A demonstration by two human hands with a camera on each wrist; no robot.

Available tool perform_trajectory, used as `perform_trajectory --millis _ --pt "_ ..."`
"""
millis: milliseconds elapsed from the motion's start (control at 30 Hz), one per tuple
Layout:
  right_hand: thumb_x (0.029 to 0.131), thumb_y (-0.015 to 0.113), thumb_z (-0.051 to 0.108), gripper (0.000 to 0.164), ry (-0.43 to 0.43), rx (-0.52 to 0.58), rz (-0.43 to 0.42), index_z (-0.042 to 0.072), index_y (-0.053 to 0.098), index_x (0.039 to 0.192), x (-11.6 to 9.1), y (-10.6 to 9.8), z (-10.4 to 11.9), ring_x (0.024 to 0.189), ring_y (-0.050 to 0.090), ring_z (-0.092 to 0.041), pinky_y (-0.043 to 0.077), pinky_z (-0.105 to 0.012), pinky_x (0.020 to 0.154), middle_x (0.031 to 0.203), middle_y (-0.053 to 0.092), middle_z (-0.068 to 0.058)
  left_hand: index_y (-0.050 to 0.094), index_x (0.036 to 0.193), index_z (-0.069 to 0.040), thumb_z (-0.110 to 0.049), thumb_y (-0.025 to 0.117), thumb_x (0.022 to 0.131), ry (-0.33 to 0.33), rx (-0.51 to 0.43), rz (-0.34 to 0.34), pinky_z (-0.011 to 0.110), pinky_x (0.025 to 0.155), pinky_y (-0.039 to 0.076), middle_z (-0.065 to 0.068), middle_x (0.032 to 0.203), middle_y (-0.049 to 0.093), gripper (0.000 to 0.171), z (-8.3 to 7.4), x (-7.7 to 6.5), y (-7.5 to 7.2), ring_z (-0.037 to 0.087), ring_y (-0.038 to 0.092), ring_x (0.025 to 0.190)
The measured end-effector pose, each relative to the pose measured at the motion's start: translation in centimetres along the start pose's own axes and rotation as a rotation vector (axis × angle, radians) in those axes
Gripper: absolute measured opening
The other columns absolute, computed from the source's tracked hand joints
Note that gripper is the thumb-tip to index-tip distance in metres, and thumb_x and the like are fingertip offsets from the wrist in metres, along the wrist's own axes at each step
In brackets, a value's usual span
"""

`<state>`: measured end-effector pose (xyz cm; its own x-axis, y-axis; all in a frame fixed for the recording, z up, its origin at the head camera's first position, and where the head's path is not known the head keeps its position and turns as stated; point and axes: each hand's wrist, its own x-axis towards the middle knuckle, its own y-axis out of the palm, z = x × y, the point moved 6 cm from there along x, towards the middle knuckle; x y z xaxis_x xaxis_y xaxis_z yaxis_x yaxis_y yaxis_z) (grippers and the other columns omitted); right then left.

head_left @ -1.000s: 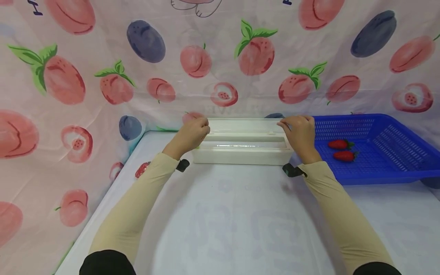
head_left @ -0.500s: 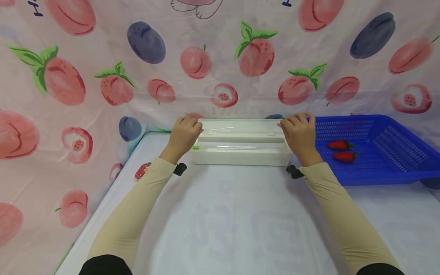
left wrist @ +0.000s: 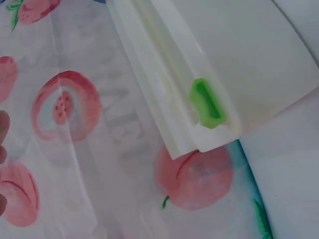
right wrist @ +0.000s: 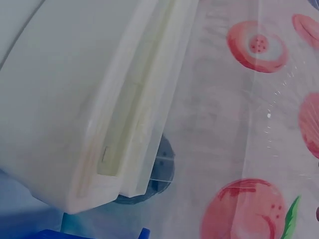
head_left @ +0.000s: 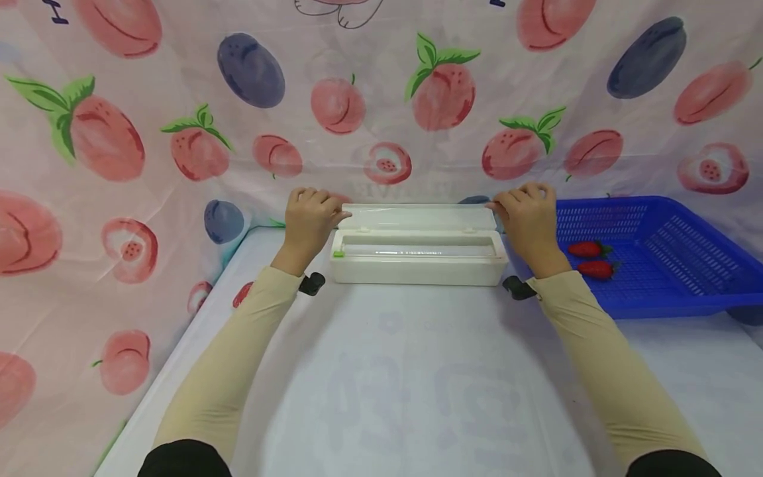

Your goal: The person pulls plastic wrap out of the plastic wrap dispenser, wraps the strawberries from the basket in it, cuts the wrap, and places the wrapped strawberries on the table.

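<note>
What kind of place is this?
Likely a staged tabletop setup rather than a working kitchen: a white-covered table, a fruit-print sheet as backdrop, and a blue basket holding two strawberries.

- The head camera looks forward and down from behind the left hand [head_left: 311, 224] and right hand [head_left: 529, 224], farthest back, covering surface [head_left: 411, 371], white box [head_left: 417, 272], blue basket [head_left: 661, 307] and fruit-print cloth [head_left: 340, 159].
- The left wrist camera, close in, faces the box's left end and green tab [left wrist: 207, 103], slanted.
- The right wrist camera, also close, faces its right end, catching the basket's edge below.
- All three views share the box and cloth.
</note>
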<state>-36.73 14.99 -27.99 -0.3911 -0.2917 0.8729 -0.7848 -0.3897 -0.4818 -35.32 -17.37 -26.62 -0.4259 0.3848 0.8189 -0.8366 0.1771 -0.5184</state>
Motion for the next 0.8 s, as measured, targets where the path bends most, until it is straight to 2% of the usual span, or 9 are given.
perform_trajectory --millis 233,433,800 --pt "0.090 0.059 0.030 0.032 0.015 0.035 0.003 0.000 0.068 0.083 0.5 -0.8 -0.3 0.078 0.058 -0.034 0.040 -0.055 0.085 0.078 0.070 -0.019 0.070 0.072 -0.009 -0.033 0.077 0.072 -0.018 -0.021 -0.003 0.041 0.083 0.046 0.007 0.072 0.068 0.025 0.0 0.4 -1.2 0.026 0.063 0.075" --pt "0.089 0.059 0.033 0.037 0.006 0.037 -0.044 -0.002 0.068 0.082 1.0 -1.6 -0.4 0.076 0.058 -0.035 0.039 -0.056 0.083 0.077 0.069 -0.021 0.071 0.074 -0.006 -0.031 0.077 0.072 -0.009 -0.022 -0.077 0.041 0.081 0.047 0.009 0.071 0.067 0.025 -0.2 0.7 -2.3 0.027 0.062 0.074" --pt "0.087 0.062 0.029 0.034 0.028 0.012 -0.068 -0.004 0.069 0.084 2.0 -2.9 -0.5 0.078 0.056 -0.037 0.038 -0.056 0.084 0.080 0.069 -0.023 0.069 0.070 -0.006 -0.030 0.075 0.075 -0.011 -0.045 -0.178 0.041 0.078 0.046 0.008 0.068 0.065 0.025 -0.3 1.2 -3.9 0.026 0.061 0.070"
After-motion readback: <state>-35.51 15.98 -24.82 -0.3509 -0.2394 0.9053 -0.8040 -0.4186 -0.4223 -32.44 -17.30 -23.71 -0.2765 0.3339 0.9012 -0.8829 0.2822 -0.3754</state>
